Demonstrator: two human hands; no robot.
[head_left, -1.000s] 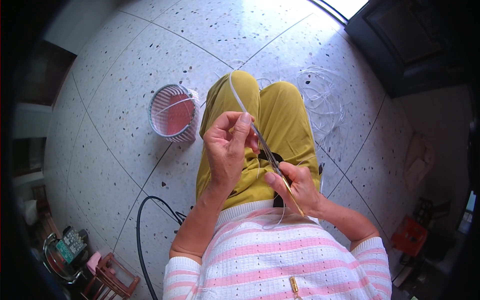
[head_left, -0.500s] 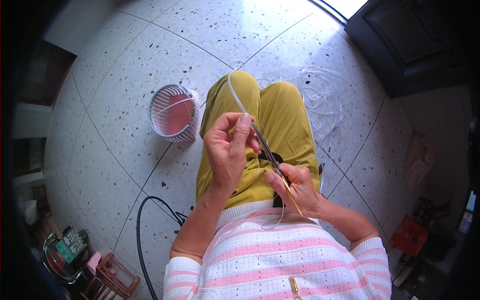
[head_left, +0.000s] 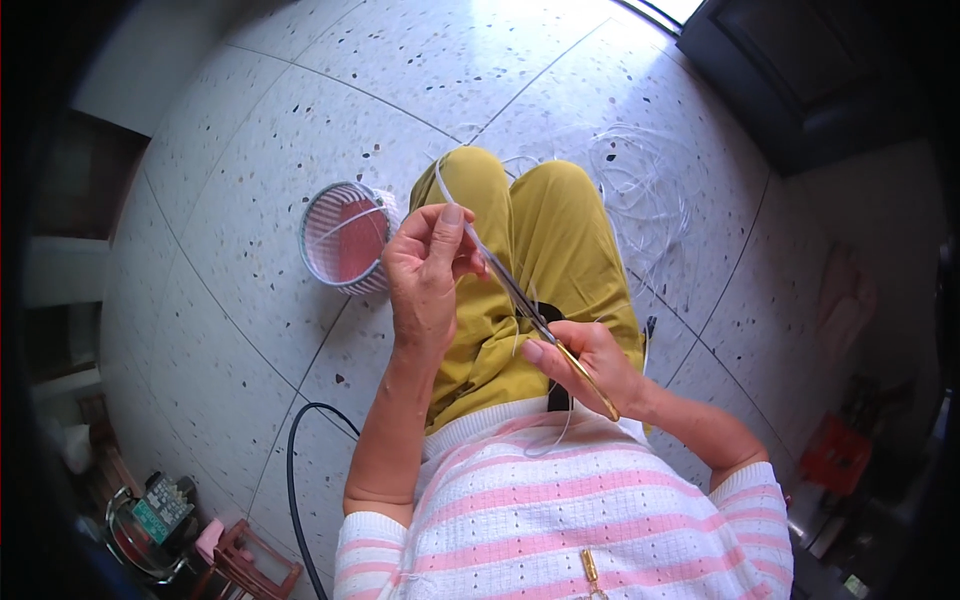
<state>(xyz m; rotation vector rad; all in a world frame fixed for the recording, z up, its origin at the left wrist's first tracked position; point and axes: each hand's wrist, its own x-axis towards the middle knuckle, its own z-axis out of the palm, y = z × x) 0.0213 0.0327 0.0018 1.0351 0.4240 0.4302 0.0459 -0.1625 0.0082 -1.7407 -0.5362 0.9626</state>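
Head view looks straight down on a seated person in mustard-yellow trousers (head_left: 540, 240) and a pink-and-white striped knit top (head_left: 560, 510), with both hands raised over the lap. Left hand (head_left: 425, 275) is clenched, its thumb and fingers pinching a thin translucent white plastic strip (head_left: 447, 195) that arcs up from the fingertips across the left knee. Right hand (head_left: 590, 365) is closed around the gold-coloured handles of a pair of scissors (head_left: 535, 320); the dark blades point up and to the left, and their tips meet the strip just beside the left hand's fingertips. Whether the blades are parted or closed is too fine to tell. A further length of the same strip loops down from the right hand over the hem of the knit top.

On the speckled terrazzo floor (head_left: 250, 200), just to the left of the left knee, stands a small round woven basket (head_left: 345, 240) with a pale rim and a pink inside. Beyond the right knee lies a loose tangle of more white strips (head_left: 640, 190), spread across the tiles. A black cable (head_left: 295, 480) curves over the floor near the left elbow. A dark door (head_left: 800, 70) fills the upper right corner, and small red and green objects, too blurred to name, sit at the lower left edge.
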